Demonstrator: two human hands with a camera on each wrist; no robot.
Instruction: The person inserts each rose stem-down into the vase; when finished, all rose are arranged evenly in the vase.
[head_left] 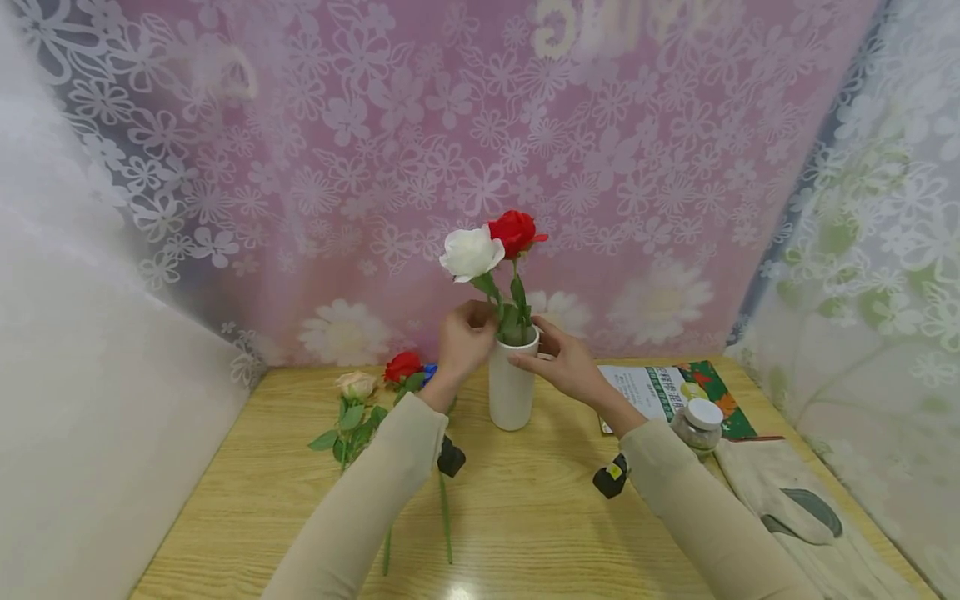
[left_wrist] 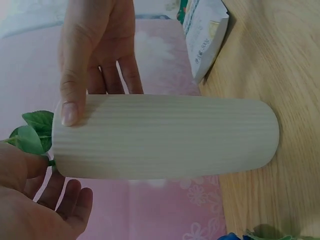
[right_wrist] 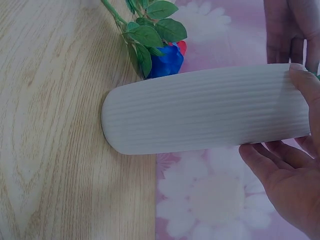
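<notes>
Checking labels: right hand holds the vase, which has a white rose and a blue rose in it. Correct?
Blue is wrong: the head view shows a red rose with the white rose in the vase, held by the right hand.

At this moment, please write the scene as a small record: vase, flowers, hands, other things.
vase: white, ribbed, upright on table
flowers inside: white rose, red rose
left hand: at vase's rim, below white rose; pinch unclear
right hand: holds vase near rim
left side: peach rose, second red rose, blue flower
right side: printed packet, lidded jar, pale gloves
</notes>
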